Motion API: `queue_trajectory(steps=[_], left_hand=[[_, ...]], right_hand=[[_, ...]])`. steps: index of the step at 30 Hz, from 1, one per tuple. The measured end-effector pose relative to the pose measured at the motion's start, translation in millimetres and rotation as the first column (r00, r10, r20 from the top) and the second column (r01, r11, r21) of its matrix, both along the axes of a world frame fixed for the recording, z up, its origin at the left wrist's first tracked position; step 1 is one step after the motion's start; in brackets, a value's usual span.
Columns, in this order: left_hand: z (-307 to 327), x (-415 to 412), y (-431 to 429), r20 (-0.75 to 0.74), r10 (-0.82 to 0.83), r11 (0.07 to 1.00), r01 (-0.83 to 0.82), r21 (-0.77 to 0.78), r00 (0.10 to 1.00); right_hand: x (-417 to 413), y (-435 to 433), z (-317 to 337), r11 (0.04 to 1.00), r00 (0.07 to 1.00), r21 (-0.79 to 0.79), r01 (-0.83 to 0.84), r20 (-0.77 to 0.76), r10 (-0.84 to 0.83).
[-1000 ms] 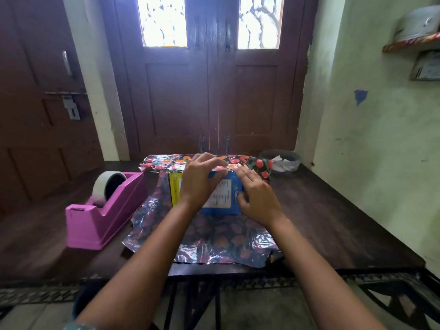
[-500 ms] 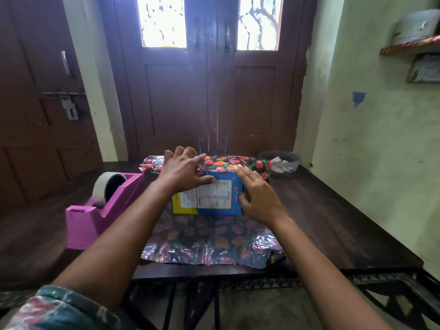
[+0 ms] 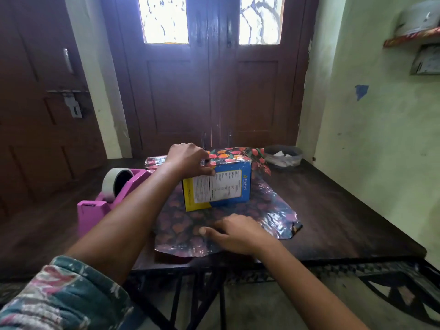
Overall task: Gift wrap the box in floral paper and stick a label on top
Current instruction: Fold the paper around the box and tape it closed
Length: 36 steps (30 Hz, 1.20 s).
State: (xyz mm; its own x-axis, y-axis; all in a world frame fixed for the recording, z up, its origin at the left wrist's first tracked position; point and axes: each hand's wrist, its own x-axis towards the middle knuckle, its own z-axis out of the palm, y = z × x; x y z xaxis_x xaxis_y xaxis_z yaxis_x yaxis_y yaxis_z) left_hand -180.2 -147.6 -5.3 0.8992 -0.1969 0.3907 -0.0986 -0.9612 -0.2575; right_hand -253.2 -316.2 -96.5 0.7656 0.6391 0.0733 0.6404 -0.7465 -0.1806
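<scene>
One flap of paper covers the top of the box, gripped there by the left hand. The right hand rests loosely flat on paper before the box. Taping, ends and label seemingly remain.

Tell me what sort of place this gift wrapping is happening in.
Probably a room in a home: a dark wooden table stands beside a painted green wall, wooden double doors with glass panes stand behind it, and a wall shelf hangs at the right.
</scene>
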Motion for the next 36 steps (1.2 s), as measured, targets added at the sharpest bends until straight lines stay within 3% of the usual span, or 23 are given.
queue_trajectory(steps=[6,9,12,14,19,23,26,29,31,33,34,36], left_hand=[[12,-5,-20,0.033,0.052,0.984,-0.056,0.168,0.998],[10,-4,-22,-0.008,0.064,0.988,-0.062,0.140,0.998],[14,0,-11,-0.145,0.073,0.987,-0.092,-0.130,0.987],[20,5,7,-0.237,0.027,0.928,-0.112,-0.355,0.971],[12,7,48,-0.471,-0.076,0.868,-0.174,-0.465,0.879],[14,9,45,-0.347,-0.053,0.941,-0.069,-0.330,0.936],[26,0,37,-0.352,0.021,0.981,-0.087,-0.172,0.936],[35,-14,36,-0.388,-0.014,0.960,-0.097,-0.264,0.922],[27,-17,49,-0.369,-0.063,0.876,-0.126,-0.465,0.927],[12,-22,62,-0.398,-0.102,0.666,-0.234,-0.708,0.912],[4,-27,67,-0.453,-0.145,0.532,-0.317,-0.786,0.880],[-11,-40,63,-0.545,-0.269,0.307,-0.465,-0.830,0.794]], right_hand=[[-2,-9,12,0.988,0.993,-0.099,0.116,0.047,-0.112],[1,-16,16,0.986,0.990,-0.104,0.134,0.063,-0.128],[0,-19,11,0.993,0.994,-0.061,0.103,0.045,-0.101],[-2,-20,6,0.992,0.996,-0.097,0.080,0.036,-0.077],[9,-23,9,0.971,0.984,-0.164,0.173,0.065,-0.164],[26,-19,14,0.913,0.945,-0.254,0.320,0.157,-0.288],[41,-26,20,0.845,0.891,-0.291,0.448,0.228,-0.393],[62,-34,32,0.840,0.852,-0.143,0.524,0.105,-0.513],[70,-35,46,0.812,0.832,0.193,0.551,-0.197,-0.518],[71,-29,57,0.642,0.761,0.463,0.611,-0.566,-0.316],[69,-25,61,0.588,0.700,0.491,0.642,-0.688,-0.190],[64,-13,63,0.606,0.592,0.434,0.667,-0.803,-0.077]])
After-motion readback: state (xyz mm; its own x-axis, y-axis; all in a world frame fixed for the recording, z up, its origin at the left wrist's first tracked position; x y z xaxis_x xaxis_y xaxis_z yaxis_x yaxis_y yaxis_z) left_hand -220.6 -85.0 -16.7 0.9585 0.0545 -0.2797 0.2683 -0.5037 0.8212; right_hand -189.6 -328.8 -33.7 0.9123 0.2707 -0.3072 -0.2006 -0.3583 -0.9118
